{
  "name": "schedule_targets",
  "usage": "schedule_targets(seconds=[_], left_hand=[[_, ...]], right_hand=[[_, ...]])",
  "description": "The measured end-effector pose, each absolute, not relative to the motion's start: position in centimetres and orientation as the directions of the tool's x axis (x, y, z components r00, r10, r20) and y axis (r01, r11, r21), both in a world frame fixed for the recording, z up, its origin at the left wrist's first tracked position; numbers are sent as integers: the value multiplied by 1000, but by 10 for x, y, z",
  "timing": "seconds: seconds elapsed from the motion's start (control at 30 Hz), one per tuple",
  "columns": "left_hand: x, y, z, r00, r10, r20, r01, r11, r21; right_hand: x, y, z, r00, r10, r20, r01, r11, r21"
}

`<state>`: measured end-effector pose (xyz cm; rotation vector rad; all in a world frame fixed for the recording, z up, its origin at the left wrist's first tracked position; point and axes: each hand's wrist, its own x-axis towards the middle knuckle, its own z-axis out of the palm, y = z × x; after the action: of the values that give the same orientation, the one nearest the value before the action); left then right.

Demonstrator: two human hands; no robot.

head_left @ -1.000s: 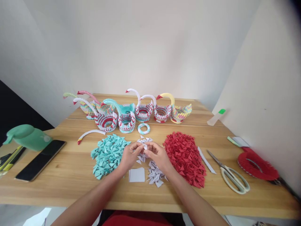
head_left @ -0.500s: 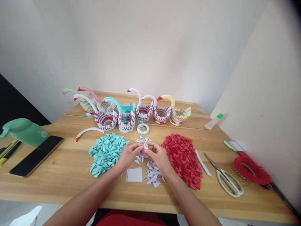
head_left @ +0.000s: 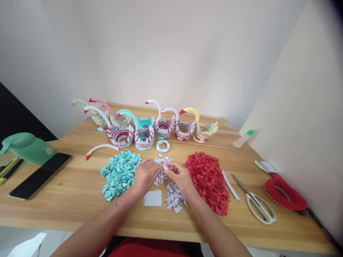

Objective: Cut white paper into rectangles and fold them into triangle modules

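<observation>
Between thumb and fingers, my right hand (head_left: 180, 175) pinches a small white folded paper piece (head_left: 165, 166). My left hand (head_left: 147, 174) meets it from the other side, back of the hand up and fingertips closed at the piece; its thumb is mostly hidden. Beneath and behind the hands lies a pile of white folded paper pieces (head_left: 160, 178), partly covered. A second white pile (head_left: 174, 198) is just below my right hand. Left of my left hand spreads a teal pile (head_left: 120, 175); right of my right hand, a red pile (head_left: 207, 184).
A stack of white paper slips (head_left: 152, 198) lies near the front. Several paper swans (head_left: 120, 135) stand at the back, with a teal-and-white ring (head_left: 163, 146) before them. Scissors (head_left: 258, 207) and a red paper piece (head_left: 285, 193) lie right; a phone (head_left: 41, 175) and green bottle (head_left: 29, 148) left.
My left hand has rolled over so its back faces up, and its fingers have straightened toward the white piece. My right hand has barely moved. The view has shifted slightly.
</observation>
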<state>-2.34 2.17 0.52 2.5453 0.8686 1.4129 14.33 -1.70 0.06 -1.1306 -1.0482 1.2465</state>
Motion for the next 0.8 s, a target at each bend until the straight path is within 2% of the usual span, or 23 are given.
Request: schedule_targets(seconds=[0.1, 0.2, 0.37, 0.5, 0.63, 0.8], left_hand=[[-24, 21, 5, 418, 514, 749, 431, -838, 334], [-24, 20, 6, 423, 550, 720, 436, -820, 370], [-23, 19, 10, 379, 724, 576, 385, -690, 613], [-22, 20, 13, 405, 787, 466, 267, -589, 763], [-22, 19, 15, 405, 811, 422, 187, -526, 830], [-19, 17, 15, 375, 851, 367, 208, -463, 862]], right_hand=[[143, -18, 1, 57, 998, -21, -158, -12, -987], [142, -18, 2, 51, 998, -27, -155, -19, -988], [143, -19, 3, 77, 997, -1, -69, 4, -998], [145, -19, 2, 96, 995, 39, 40, 35, -999], [145, -20, 1, 105, 991, 76, 105, 65, -992], [143, -21, 0, 108, 988, 113, 186, 91, -978]])
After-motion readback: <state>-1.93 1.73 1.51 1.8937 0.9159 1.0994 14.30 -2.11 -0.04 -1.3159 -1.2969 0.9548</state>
